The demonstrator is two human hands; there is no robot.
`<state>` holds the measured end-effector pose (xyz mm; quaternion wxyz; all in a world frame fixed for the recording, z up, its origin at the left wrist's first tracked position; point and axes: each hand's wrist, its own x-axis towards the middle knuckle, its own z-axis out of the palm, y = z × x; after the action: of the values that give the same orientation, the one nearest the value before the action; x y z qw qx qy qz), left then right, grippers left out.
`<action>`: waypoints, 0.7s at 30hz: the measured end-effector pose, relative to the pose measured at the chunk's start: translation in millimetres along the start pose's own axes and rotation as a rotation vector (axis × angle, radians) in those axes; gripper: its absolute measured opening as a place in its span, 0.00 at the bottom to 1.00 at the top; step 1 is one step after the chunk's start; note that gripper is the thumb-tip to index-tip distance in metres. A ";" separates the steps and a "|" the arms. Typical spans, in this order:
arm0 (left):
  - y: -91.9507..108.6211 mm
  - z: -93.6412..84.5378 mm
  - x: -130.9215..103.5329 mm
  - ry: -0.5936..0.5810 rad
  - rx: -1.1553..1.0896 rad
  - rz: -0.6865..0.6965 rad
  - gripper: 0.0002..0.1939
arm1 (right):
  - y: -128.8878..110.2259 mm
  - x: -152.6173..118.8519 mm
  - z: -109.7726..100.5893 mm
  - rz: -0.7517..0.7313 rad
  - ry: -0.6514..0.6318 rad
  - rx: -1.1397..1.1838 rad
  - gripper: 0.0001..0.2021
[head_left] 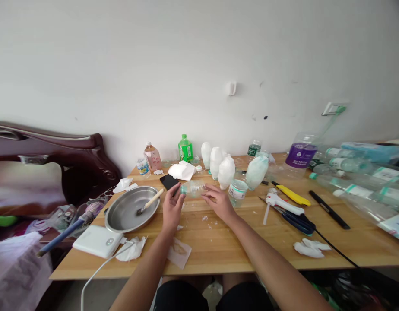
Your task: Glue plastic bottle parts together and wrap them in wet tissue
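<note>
A clear plastic bottle (193, 188) lies sideways between my two hands above the wooden table. My left hand (173, 203) grips its greenish neck end. At the other end, the fingers of my right hand (217, 198) close on the bottle's rim. Behind it stand several bottle shapes wrapped in white paper (215, 162), and another wrapped one with a green tint (257, 172) leans to the right. A cut bottle piece with a label (237, 191) stands just beyond my right hand. Scraps of white paper (204, 218) are scattered below the hands.
To the left are a metal basin (117, 216) with a brush (150, 201) in it and a white power bank (97, 241) with a cable. Rightward lie a glue gun (283, 203), scissors (295, 221), a yellow cutter (292, 193), a black knife (329, 209) and several empty bottles (364, 190).
</note>
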<state>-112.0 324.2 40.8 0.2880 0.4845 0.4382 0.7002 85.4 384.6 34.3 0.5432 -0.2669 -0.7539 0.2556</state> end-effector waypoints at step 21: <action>-3.8 -0.3 -7.9 -0.244 0.210 0.017 0.24 | -6.6 -4.5 0.3 0.122 -0.025 0.105 0.26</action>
<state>-109.5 319.3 34.0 0.2812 0.5970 0.4666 0.5889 85.5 376.7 35.5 0.5305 -0.2801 -0.7285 0.3306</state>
